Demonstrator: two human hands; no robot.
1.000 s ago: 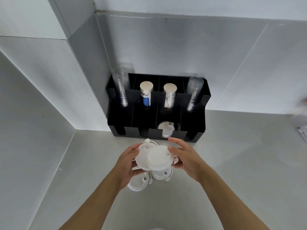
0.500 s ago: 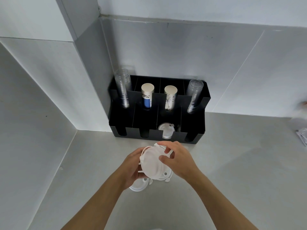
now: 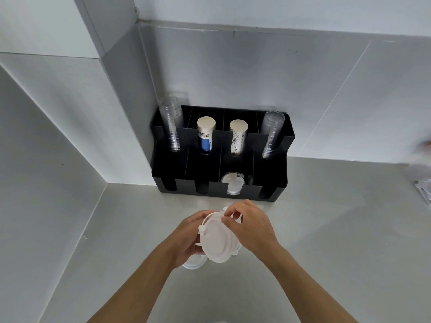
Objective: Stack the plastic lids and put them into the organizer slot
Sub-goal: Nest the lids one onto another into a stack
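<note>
A stack of white plastic lids (image 3: 218, 238) is tilted on edge between my two hands, above the counter. My left hand (image 3: 187, 238) grips it from behind on the left. My right hand (image 3: 250, 226) pinches its upper right rim. Another white lid (image 3: 193, 263) lies flat on the counter under my left hand, partly hidden. The black organizer (image 3: 265, 183) stands against the wall just beyond, and some lids (image 3: 232, 184) sit in its third front slot from the left.
The organizer's back row holds two clear cup stacks (image 3: 171, 123) (image 3: 271, 134) and two paper cup stacks (image 3: 205, 136) (image 3: 238, 137). Walls close in at the left and behind. Blurred white things (image 3: 423, 173) lie at the right edge.
The two lids held apart a second ago have been brought together into one stack. My right hand has moved from its side to its upper rim, and the stack has tilted upright.
</note>
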